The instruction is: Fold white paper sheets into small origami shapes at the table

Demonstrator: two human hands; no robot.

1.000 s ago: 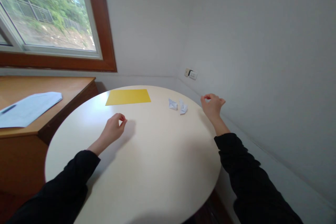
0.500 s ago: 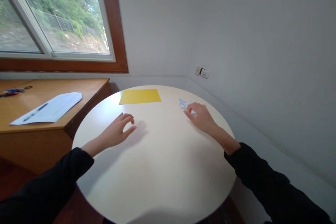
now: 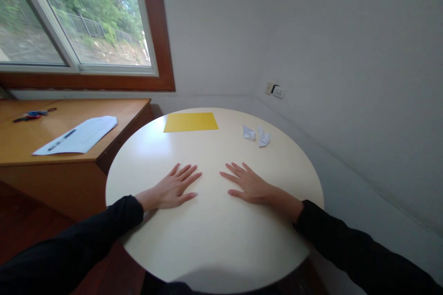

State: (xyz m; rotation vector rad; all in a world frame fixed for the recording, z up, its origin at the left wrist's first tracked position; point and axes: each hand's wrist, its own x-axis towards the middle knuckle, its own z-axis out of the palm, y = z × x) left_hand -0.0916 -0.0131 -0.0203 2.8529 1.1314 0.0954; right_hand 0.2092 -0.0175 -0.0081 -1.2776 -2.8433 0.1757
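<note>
My left hand (image 3: pixel 176 187) lies flat on the round white table (image 3: pixel 207 239), its fingers spread and nothing in it. Opposite it, my right hand (image 3: pixel 248 184) also rests palm down with fingers apart, holding nothing. Beyond my right hand sit two small pieces of folded white paper, one on the left (image 3: pixel 248 133) and one on the right (image 3: pixel 263 138), close together without touching. At the far side of the table a yellow sheet of paper (image 3: pixel 191 122) lies flat, out of reach of my left fingertips.
To the left stands a wooden desk (image 3: pixel 79 106) bearing white paper (image 3: pixel 92 134) with a pen (image 3: pixel 62 139) on it, and scissors (image 3: pixel 34 115). A window (image 3: pixel 110 23) is above the desk. Wall sockets (image 3: pixel 278 91) are on the wall at right.
My right hand has let go of the folded white paper and come back toward me. Both hands have lowered flat onto the table with fingers spread. The view has shifted slightly.
</note>
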